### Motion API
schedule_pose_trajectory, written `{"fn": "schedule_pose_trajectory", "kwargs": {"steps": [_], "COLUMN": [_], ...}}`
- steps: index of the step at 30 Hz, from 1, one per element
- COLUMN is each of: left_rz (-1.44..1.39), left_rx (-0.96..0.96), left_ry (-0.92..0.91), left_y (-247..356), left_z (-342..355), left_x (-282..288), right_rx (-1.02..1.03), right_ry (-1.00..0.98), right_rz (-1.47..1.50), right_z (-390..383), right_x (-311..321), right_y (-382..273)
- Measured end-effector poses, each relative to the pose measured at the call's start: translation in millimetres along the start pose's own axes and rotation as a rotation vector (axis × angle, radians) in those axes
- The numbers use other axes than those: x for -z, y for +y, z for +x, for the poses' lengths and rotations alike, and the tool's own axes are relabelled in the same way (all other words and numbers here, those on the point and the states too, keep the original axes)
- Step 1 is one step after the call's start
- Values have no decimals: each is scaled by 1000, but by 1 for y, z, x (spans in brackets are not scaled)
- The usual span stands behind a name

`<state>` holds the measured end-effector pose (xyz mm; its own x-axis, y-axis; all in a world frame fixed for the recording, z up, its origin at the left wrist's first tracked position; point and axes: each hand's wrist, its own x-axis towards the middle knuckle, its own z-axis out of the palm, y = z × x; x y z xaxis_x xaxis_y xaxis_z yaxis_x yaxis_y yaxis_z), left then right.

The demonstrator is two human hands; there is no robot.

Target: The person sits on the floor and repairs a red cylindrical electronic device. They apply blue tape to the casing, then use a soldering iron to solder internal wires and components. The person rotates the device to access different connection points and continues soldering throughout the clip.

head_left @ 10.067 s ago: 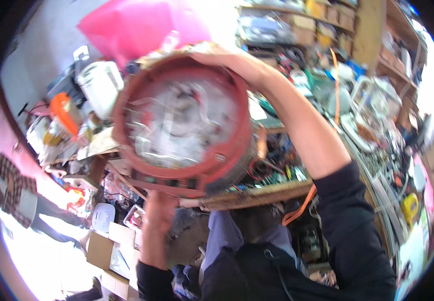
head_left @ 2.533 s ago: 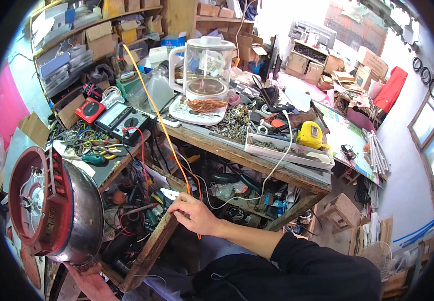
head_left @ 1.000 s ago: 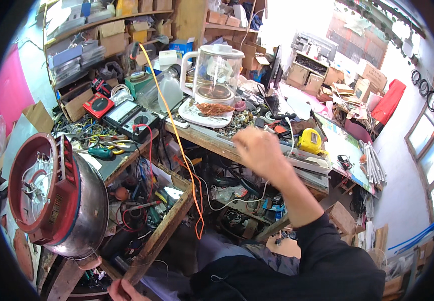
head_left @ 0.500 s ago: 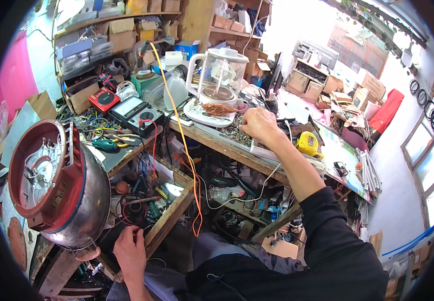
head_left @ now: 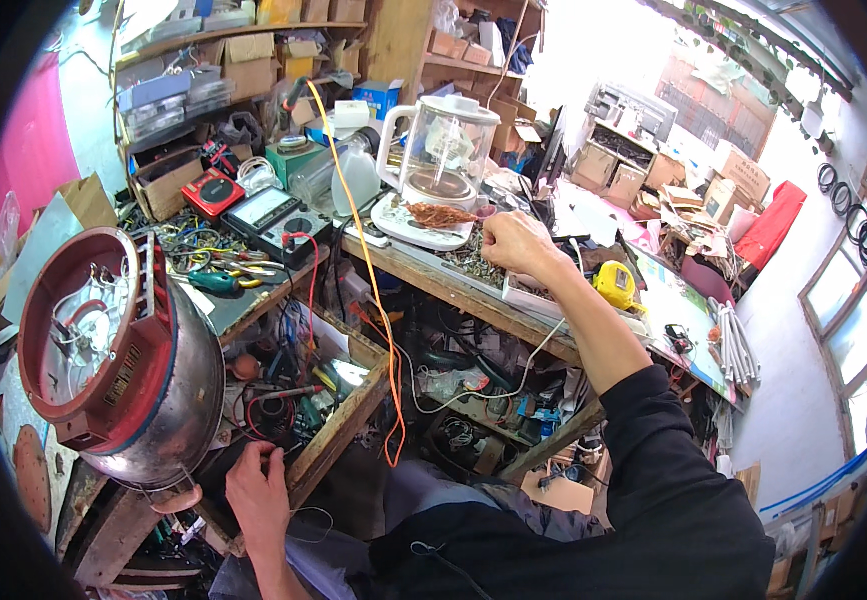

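My right hand reaches over the bench with its fingers curled down at a heap of small screws and metal bits. Whatever its fingertips may hold is hidden. Just left of it stands a glass kettle on a white base, with a brown, wrinkled leaf-like piece lying on the base. Low at the left, my left hand hangs beside a cluttered drawer, fingers bent together and nothing visible in them. Next to it a metal cooker body lies tilted, its red base ring exposing white wiring.
An orange cord hangs across the bench front. A multimeter with a red lead, pliers and a green-handled tool lie at the left. A yellow tape measure sits right of my right forearm. The wooden drawer frame juts toward me.
The view has shifted slightly. My right hand stays at the heap of screws with its fingers curled, and my left hand has hardly moved beside the drawer.
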<state>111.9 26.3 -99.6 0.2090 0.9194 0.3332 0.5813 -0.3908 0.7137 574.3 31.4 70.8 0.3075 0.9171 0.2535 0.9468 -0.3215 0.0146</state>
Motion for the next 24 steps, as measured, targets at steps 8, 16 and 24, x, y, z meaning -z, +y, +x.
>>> {"fn": "schedule_pose_trajectory", "kwargs": {"steps": [8,16,24], "left_rz": [8,-1,-25], "left_rx": [-14,16,17], "left_ry": [-25,-34,-35], "left_y": [-4,-1,-7], "left_z": [-1,-2,-3], "left_x": [-1,0,0], "right_rx": [16,-10,42], "right_ry": [15,-3,-10], "right_rz": [65,-70,-27], "right_z": [-7,-5,0], "right_x": [14,3,-7], "right_y": [-4,-8,-6]}}
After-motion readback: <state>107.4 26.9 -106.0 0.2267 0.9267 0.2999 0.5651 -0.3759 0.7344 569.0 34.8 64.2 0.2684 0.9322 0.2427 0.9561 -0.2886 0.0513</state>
